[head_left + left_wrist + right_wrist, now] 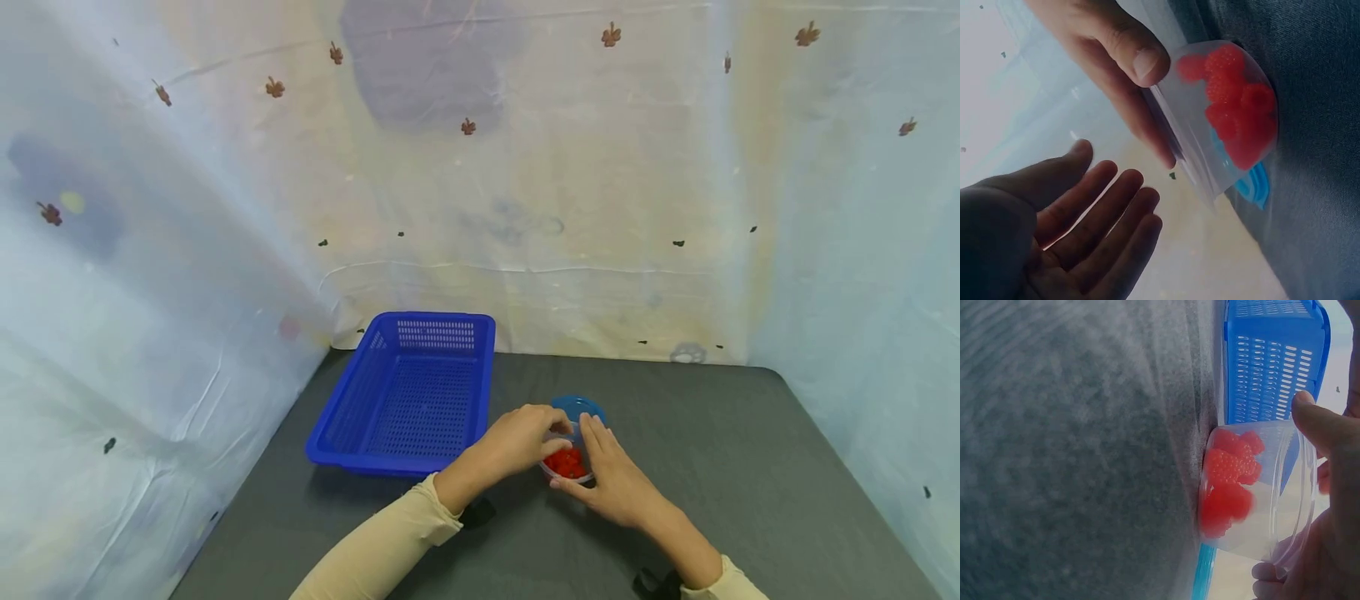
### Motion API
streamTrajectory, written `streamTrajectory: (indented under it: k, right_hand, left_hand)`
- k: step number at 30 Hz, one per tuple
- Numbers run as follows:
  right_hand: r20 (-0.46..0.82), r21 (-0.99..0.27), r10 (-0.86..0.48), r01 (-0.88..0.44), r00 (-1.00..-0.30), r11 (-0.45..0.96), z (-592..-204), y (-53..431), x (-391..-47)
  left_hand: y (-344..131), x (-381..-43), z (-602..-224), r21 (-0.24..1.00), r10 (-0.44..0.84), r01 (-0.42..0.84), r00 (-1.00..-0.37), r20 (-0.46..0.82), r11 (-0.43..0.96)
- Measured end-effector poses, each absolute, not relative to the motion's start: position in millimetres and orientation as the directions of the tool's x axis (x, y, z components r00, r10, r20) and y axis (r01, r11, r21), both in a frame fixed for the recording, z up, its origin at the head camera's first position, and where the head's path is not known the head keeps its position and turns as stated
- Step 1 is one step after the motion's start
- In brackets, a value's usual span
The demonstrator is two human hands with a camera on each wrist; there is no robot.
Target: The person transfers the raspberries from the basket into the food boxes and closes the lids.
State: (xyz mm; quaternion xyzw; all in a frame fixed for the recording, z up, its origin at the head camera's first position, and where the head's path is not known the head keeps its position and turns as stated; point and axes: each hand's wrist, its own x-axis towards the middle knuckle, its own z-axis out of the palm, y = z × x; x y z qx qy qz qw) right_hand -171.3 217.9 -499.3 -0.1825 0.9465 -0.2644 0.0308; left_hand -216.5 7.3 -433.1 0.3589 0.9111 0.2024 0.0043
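A clear plastic container [567, 477] stands on the dark table with red raspberries [1230, 481] inside. My right hand [611, 479] holds it by the rim, thumb on the near side and fingers round the far side. Over the container's left part hovers my left hand [525, 437], its fingers loosely bent and apart. In the left wrist view the left hand [1091, 231] holds nothing and is clear of the container's rim. Just behind the container lies a round blue lid [579, 406], partly hidden by the hands and the container.
A blue perforated plastic basket [405, 463] stands left of the container, with nothing visible in it. Pale patterned sheeting [570, 192] hangs behind and at both sides of the dark grey table [720, 467].
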Motion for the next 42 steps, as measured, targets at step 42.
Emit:
streamTrajectory:
  k: [42]
  right_hand:
    - [0.107,-0.484,-0.315,-0.326,-0.943,0.812,-489,231,-179]
  left_hand:
    - [-30,-214,-430,0.423,0.509,0.556,-0.83,0.229,0.716]
